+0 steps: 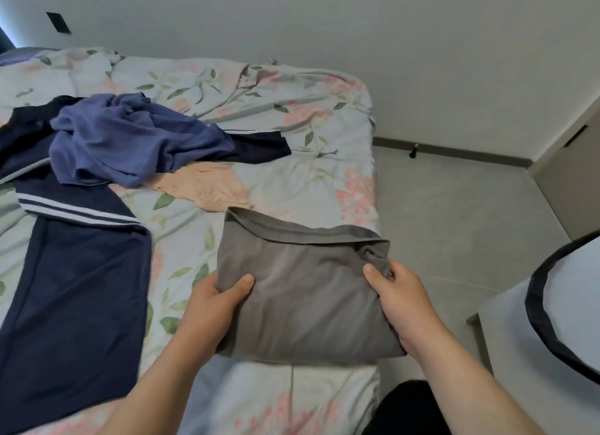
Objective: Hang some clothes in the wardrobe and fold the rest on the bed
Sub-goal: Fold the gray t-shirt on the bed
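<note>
The grey garment (302, 291) lies folded into a thick rectangle near the corner of the bed (324, 116), and both hands hold it by its two short sides. The left hand (214, 308) has its thumb on top of the cloth and its fingers under the edge, so it grips the fold from the side. The right hand (402, 304) does the same on the other side: the thumb presses on top, and the fingers curl around a small bunch of cloth just beyond the thumb. I think this two-sided grip keeps the layers together, so that the fold does not open when the packet is lifted or pushed flat.

The grey cloth looks soft and matte, like a knitted jersey, with a thicker hem along the far edge, beyond the fingertips. To the left of the left fingers lies a dark navy garment (74, 288) with white stripes, spread flat and smooth. Further beyond the fingers is a crumpled blue garment (130, 142) and a thin peach piece (201, 184), both not folded yet. The bed cover has a floral print and many wrinkles.
</note>
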